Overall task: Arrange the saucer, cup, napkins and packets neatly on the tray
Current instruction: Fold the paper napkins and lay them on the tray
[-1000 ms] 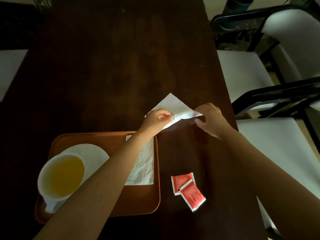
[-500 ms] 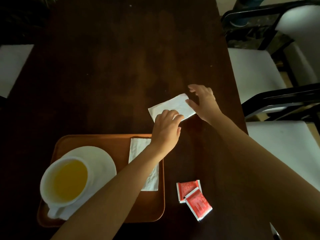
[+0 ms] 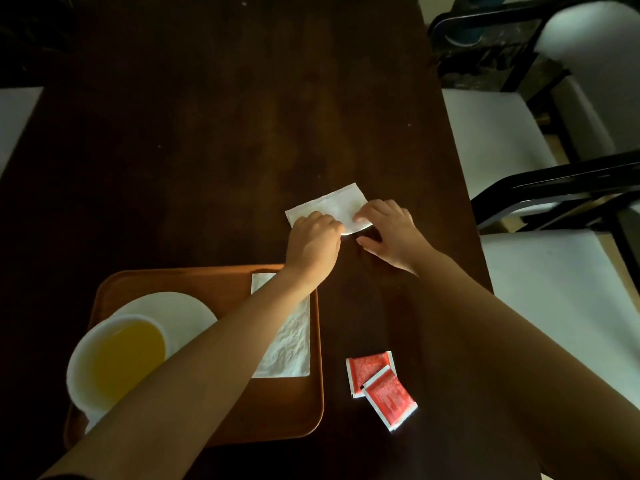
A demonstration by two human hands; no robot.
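A folded white napkin (image 3: 332, 204) lies flat on the dark table beyond the tray. My left hand (image 3: 313, 240) pinches its near edge, and my right hand (image 3: 389, 233) presses fingertips on its right end. The brown tray (image 3: 207, 282) sits at the near left. It holds a white saucer (image 3: 176, 311), a white cup (image 3: 114, 358) of yellow liquid on the saucer, and another napkin (image 3: 289, 344) along its right side, partly under my left forearm. Two red packets (image 3: 379, 384) overlap on the table right of the tray.
The dark wooden table (image 3: 207, 133) stretches away in front. Two white-seated chairs with black frames (image 3: 554, 188) stand along its right edge. A pale surface (image 3: 14, 116) shows at the far left.
The napkin went from a half-unfolded triangle held up between both hands to a folded rectangle flat on the table. Both hands came down onto its near edge.
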